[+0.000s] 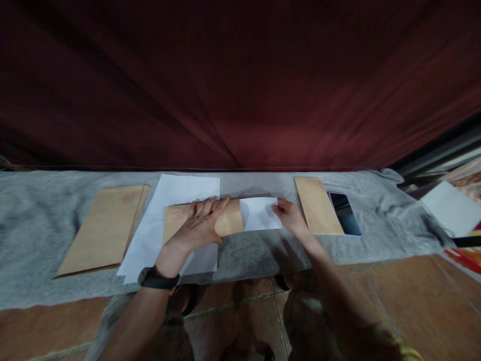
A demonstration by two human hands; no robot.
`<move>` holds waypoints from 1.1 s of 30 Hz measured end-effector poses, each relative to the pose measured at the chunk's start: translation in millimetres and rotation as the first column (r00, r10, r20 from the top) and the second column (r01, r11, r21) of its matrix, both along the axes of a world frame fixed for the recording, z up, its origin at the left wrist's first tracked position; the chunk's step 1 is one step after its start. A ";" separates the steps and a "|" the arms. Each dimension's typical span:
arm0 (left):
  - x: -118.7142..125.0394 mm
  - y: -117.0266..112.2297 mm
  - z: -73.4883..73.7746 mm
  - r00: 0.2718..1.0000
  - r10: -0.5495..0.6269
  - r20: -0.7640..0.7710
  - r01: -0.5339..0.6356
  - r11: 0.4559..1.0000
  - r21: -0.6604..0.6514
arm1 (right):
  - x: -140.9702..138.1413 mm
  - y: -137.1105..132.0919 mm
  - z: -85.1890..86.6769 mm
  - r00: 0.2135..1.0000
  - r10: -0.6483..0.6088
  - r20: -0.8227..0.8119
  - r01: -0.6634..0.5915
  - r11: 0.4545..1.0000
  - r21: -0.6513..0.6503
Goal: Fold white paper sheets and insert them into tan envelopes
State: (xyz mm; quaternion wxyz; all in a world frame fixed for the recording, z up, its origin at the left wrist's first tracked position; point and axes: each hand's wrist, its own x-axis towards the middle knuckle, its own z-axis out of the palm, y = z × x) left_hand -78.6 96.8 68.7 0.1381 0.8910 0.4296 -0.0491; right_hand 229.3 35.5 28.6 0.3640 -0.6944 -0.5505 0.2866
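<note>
A brown envelope [231, 219] lies lengthwise in front of me, its left part resting over white sheets. My left hand [203, 223] is spread flat on top of it, fingers apart, with a dark watch on the wrist. Out of the envelope's right end sticks a folded white paper [260, 213]; how far it reaches inside is hidden. My right hand [288, 214] pinches the right edge of that paper between thumb and fingers.
White sheets [195, 185] lie under the envelope. Further left is a stack of brown envelopes [103, 225]. To the right are more brown envelopes [319, 205] beside a phone [344, 214]. A grey cloth [248, 255] covers the surface; a dark red curtain [240, 100] hangs behind.
</note>
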 end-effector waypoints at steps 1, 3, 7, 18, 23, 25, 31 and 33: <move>0.0 -0.1 0.0 1.000 -0.004 0.000 0.004 1.000 0.001 | -0.5 0.0 -0.5 1.000 -0.001 0.007 0.001 1.000 0.000; 0.0 -0.4 0.1 1.000 -0.012 0.002 0.012 1.000 0.006 | -1.4 -0.1 -1.5 1.000 0.005 0.015 -0.005 1.000 -0.006; 0.7 -0.5 0.7 1.000 -0.012 -0.014 0.012 1.000 0.000 | -3.1 -0.5 -1.4 0.999 0.010 0.052 -0.009 1.000 -0.016; 0.6 0.7 -5.0 0.999 -0.016 -0.028 0.016 1.000 0.005 | -8.9 -2.0 9.6 0.960 0.007 0.280 0.017 0.996 -0.085; 4.5 -0.6 -2.1 0.999 -0.018 -0.035 0.019 1.000 0.009 | -11.2 -3.1 11.5 0.905 0.052 0.423 0.014 0.988 -0.151; 6.0 -1.0 -1.9 0.999 -0.021 -0.035 0.022 1.000 0.013 | -13.2 -3.7 14.9 0.870 0.088 0.485 0.013 0.979 -0.202; 7.9 -1.9 -3.3 0.999 -0.025 -0.045 0.026 0.999 0.021 | -20.2 -6.6 27.0 0.774 0.219 0.594 -0.021 0.947 -0.321; 8.0 -2.2 -2.9 0.999 -0.030 -0.043 0.031 0.999 0.020 | -22.2 -7.6 29.0 0.757 0.237 0.608 -0.023 0.940 -0.339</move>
